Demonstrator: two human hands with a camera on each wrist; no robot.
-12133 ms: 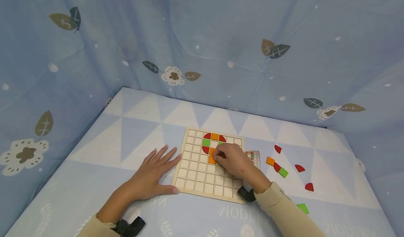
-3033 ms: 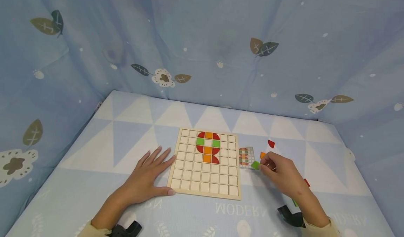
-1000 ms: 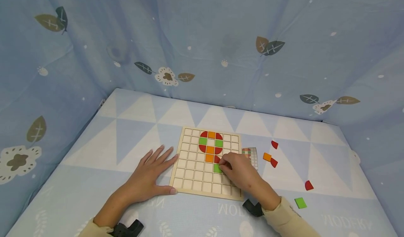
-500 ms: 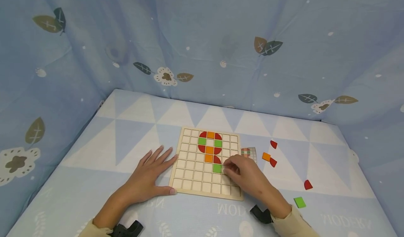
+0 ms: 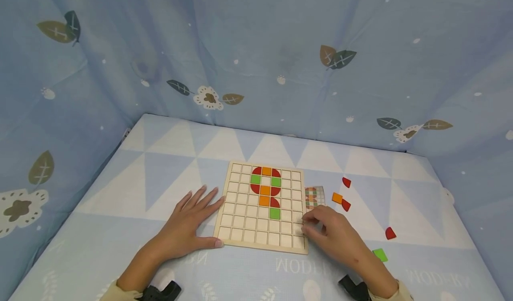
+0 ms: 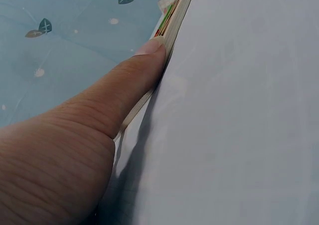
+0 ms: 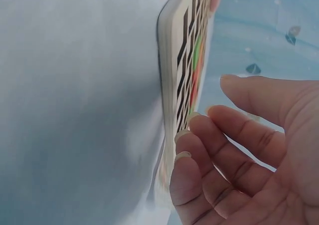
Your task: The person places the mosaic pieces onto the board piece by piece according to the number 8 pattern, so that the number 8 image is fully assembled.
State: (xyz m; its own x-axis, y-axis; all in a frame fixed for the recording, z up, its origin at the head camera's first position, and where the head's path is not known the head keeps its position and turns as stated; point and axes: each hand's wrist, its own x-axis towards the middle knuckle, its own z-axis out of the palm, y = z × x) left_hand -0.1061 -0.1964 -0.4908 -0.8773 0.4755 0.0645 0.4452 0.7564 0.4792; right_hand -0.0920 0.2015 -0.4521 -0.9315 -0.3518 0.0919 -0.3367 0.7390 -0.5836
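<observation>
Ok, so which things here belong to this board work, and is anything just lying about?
Likely part of the job:
grid board
coloured pieces set in it
pattern card
loose red pieces
loose orange square
loose green square

Seemingly just surroundings:
triangle-print cover
blue curtain
black wrist devices

Past the left hand and the right hand, a big blue cloth hangs like a wall, with soft folds. It also comes down on the left and right sides of the hands. It has white flowers, brown and dark leaves and little white dots. Under the hands is a table with pale blue and white triangles. Nearer than the hands, it has pale letters and twigs. The light is soft.
</observation>
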